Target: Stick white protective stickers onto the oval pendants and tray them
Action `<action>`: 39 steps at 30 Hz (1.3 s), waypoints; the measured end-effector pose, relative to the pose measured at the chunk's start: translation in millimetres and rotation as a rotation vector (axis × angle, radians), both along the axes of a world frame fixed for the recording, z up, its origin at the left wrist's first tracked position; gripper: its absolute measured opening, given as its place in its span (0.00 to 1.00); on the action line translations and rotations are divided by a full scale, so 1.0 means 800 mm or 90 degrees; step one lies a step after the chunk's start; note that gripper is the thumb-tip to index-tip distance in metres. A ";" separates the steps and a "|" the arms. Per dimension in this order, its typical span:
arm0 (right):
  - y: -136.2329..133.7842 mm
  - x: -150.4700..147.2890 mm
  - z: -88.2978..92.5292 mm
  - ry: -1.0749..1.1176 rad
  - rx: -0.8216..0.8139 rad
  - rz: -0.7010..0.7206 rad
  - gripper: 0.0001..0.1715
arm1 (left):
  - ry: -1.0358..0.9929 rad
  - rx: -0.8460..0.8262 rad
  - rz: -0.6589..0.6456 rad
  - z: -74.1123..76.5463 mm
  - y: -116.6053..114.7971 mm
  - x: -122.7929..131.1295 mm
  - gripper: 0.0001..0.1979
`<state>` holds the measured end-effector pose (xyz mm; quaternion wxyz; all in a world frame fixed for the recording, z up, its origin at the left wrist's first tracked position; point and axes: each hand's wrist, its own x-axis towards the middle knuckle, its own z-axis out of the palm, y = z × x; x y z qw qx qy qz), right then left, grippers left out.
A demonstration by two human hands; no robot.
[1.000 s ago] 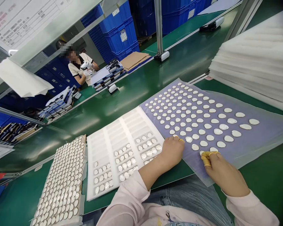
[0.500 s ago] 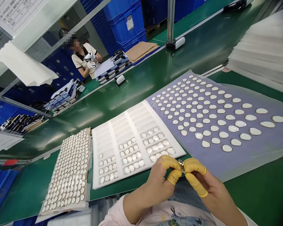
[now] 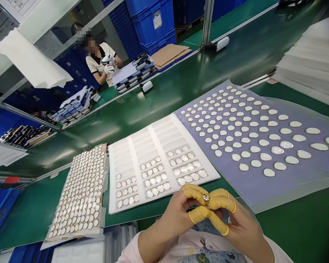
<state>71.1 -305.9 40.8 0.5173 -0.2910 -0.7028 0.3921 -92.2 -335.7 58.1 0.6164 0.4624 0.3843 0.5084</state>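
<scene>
Yellow finger cots cover the fingertips of both hands. My left hand and my right hand meet in front of my chest, pinching a small shiny metal part between them. Its exact kind is too small to make out, and fingers cover some of it. Just beyond the hands lies a white foam tray with rows of slots, several holding oval white pieces with metallic rims. To the right, a purple sheet bears many similar oval pieces in spaced rows.
A board densely covered with oval pieces lies at the left. White foam sheets are stacked at the right. Across the green conveyor belt, a co-worker in white gloves handles a dark-and-white item beside stacked trays.
Both hands have shifted slightly down and left in view, and the metal part is turned between the fingers. The camera view has moved a little. A white device on the belt appears farther right.
</scene>
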 end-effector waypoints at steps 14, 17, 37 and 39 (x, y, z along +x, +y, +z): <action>-0.001 0.013 -0.011 0.007 -0.081 0.051 0.07 | 0.072 0.023 0.047 0.005 -0.002 -0.004 0.27; 0.003 0.015 -0.015 0.017 -0.173 0.081 0.13 | 0.276 0.201 0.071 0.003 -0.007 -0.009 0.20; 0.009 0.007 -0.002 -0.180 -0.121 0.105 0.15 | 0.168 -0.178 -0.015 0.000 0.003 -0.017 0.29; 0.008 0.005 -0.002 -0.185 -0.103 0.108 0.16 | 0.090 -0.241 -0.040 0.000 0.004 -0.018 0.31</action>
